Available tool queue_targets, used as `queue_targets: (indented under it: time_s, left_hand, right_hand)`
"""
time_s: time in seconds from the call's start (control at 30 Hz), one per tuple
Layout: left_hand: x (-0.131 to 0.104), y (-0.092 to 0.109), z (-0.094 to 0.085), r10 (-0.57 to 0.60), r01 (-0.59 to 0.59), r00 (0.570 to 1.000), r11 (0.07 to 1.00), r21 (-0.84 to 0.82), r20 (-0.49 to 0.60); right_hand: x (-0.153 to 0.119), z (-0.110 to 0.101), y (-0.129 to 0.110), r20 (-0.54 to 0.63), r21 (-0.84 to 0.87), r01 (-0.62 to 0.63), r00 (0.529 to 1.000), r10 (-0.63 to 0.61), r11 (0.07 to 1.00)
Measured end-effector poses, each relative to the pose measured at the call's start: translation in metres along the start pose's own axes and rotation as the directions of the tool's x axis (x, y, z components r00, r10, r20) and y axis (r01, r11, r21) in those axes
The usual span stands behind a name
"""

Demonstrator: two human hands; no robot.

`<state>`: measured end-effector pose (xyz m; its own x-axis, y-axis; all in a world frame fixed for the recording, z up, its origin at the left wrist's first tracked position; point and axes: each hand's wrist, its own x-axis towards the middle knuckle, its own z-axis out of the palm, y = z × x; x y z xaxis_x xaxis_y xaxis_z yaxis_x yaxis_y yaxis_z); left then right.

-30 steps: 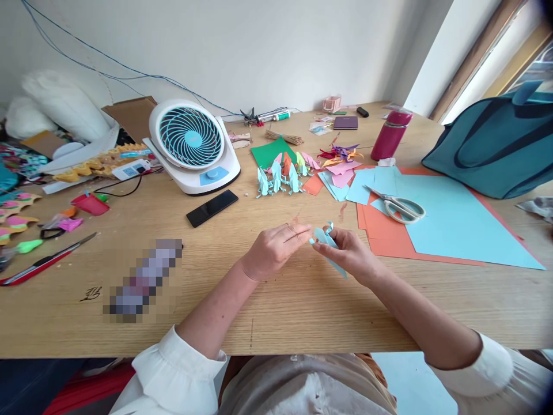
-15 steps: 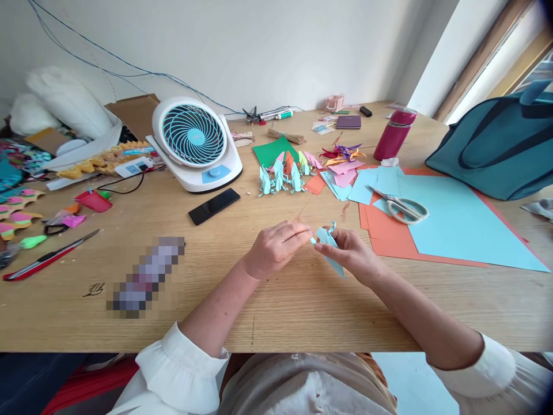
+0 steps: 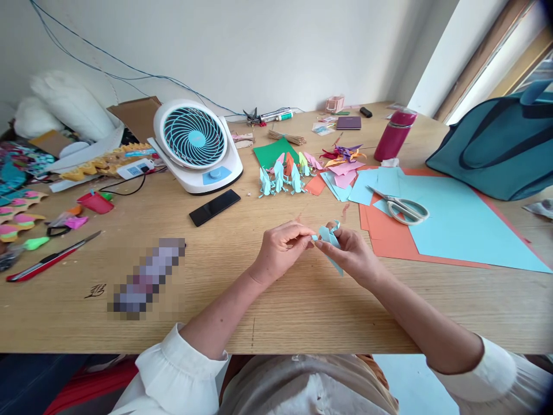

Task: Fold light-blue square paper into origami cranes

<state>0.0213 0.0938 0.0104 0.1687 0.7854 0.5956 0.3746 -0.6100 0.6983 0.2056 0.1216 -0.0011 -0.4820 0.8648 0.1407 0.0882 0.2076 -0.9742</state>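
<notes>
A light-blue folded paper figure (image 3: 327,235) is between my hands, above the wooden table (image 3: 242,300). My right hand (image 3: 356,253) grips its body between thumb and fingers, and a curled strip shows above the fingers. With thumb and forefinger pinched, my left hand (image 3: 285,245) holds the small left tip of the paper. Farther back stand several similar light-blue folded figures (image 3: 279,176), with orange, yellow and pink ones behind. The paper's underside is partly hidden by my fingers.
Scissors (image 3: 404,208) lie on light-blue sheets (image 3: 458,219) and orange sheets (image 3: 393,245) at right. A black phone (image 3: 215,207) rests before a white fan (image 3: 194,144). Behind are a pink bottle (image 3: 394,135) and a teal bag (image 3: 496,144). A red utility knife (image 3: 52,257) lies left.
My left hand has turned and its fingers have curled from nearly straight into a pinch on the paper's tip. The right hand keeps its hold, almost in place.
</notes>
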Motion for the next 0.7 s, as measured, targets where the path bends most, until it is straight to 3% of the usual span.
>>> queue_targets:
  time_s: [0.1, 0.47, 0.7]
  left_hand:
    - [0.0011, 0.0016, -0.0007, -0.043, 0.044, 0.999, 0.997, -0.062, 0.010]
    - [0.0006, 0.0012, 0.0014, -0.108, 0.108, 0.993, 0.994, -0.003, -0.038]
    - [0.0020, -0.0022, -0.0034, -0.056, 0.057, 0.998, 0.998, -0.031, 0.031]
  right_hand:
    - [0.0000, 0.0015, 0.0014, -0.036, -0.003, -0.005, 0.999, 0.005, 1.000]
    - [0.0009, 0.0054, -0.0014, -0.063, -0.043, 0.001, 0.998, -0.003, 0.999]
    - [0.0031, 0.0048, -0.0004, -0.011, 0.114, -0.145, 0.989, 0.148, 0.983]
